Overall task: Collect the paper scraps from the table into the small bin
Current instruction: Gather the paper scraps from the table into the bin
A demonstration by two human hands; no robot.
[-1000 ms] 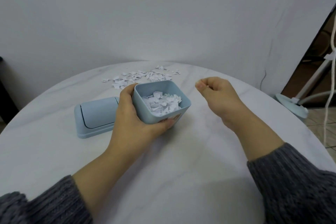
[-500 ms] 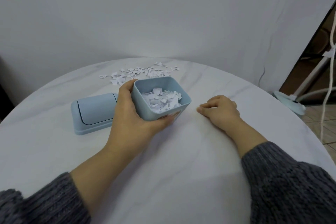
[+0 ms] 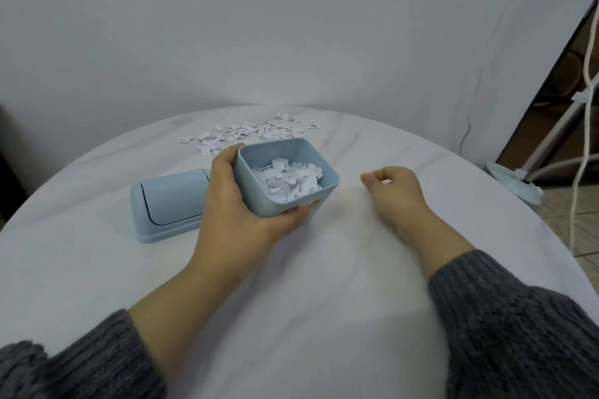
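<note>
The left hand's [image 3: 236, 210] fingers [image 3: 296, 213] are wrapped round the small bin [image 3: 259, 194], with the thumb up at the back rim and the fingertips on the near wall. So the bin is gripped firmly, about mid-worktop. The right hand's [image 3: 393, 196] fingers [image 3: 368, 179] are curled in, tips drawn toward the thumb. Whether a scrap is pinched in there can't be told tbh. That hand is kept low, to the right of the bin and apart from it.

Just left of the bin, the matching blue lid [image 3: 168, 201] is laid flat on the white marbled worktop [image 3: 324, 301], its right end hidden by the left hand. Behind the bin, a loose scatter of paper scraps [image 3: 246, 133] is spread near the far edge. Past the worktop on the right, a pale lamp base [image 3: 515, 183] and a hanging white cord [image 3: 580, 191] can be made out.

The bin is pale blue with rounded corners, open-topped, and loaded with torn white bits [image 3: 288, 183].

A second ago the right hand was held up in the air beside the bin; now it's been brought down by the worktop. The grip on the bin is unchanged.
</note>
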